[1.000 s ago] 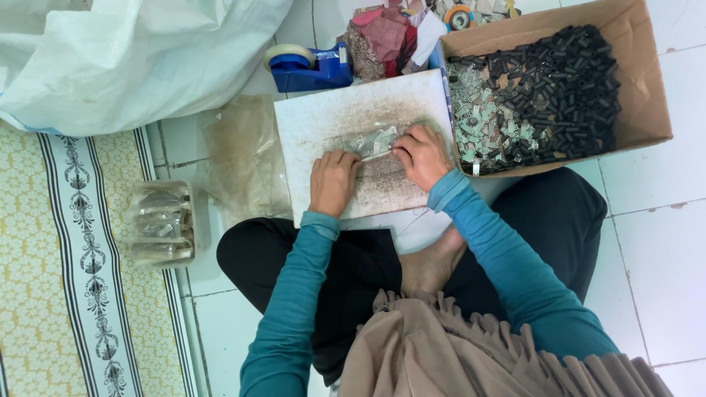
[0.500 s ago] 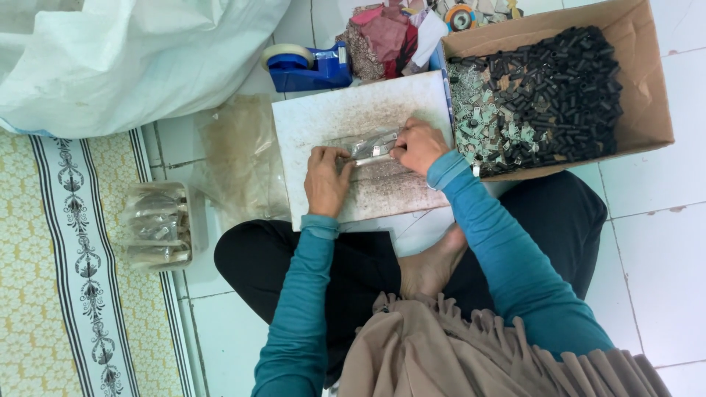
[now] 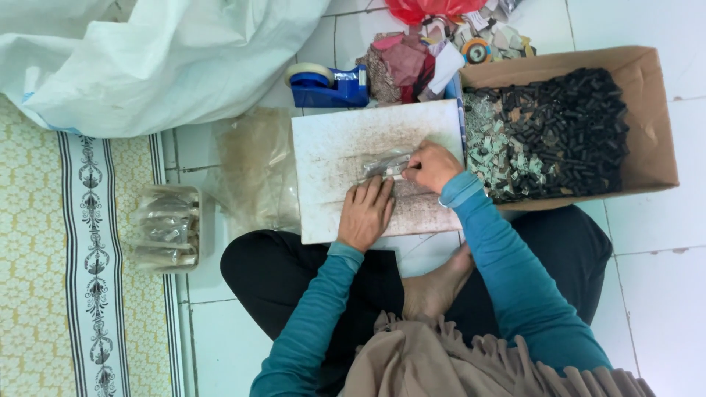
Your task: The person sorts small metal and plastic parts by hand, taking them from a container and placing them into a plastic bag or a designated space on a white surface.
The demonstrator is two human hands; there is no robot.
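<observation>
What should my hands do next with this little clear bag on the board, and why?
Probably press the clear bag flat and close its open end: the right hand pinches one end, the left hand lies flat on the board beside it, and filled bags sit to the left.

Floor (image 3: 647,294): white glossy tiles, thin grey grout lines, even soft daylight, no hard shadows. Left edge: yellow patterned mat (image 3: 29,294) with white border strip carrying dark floral scrollwork. Top left: big white woven sack (image 3: 147,51), crumpled, spilling over mat and tiles. Clear plastic sheet (image 3: 254,169) lying flat on tiles just beside mat. No wall, window or furniture visible; view straight down at floor.
</observation>
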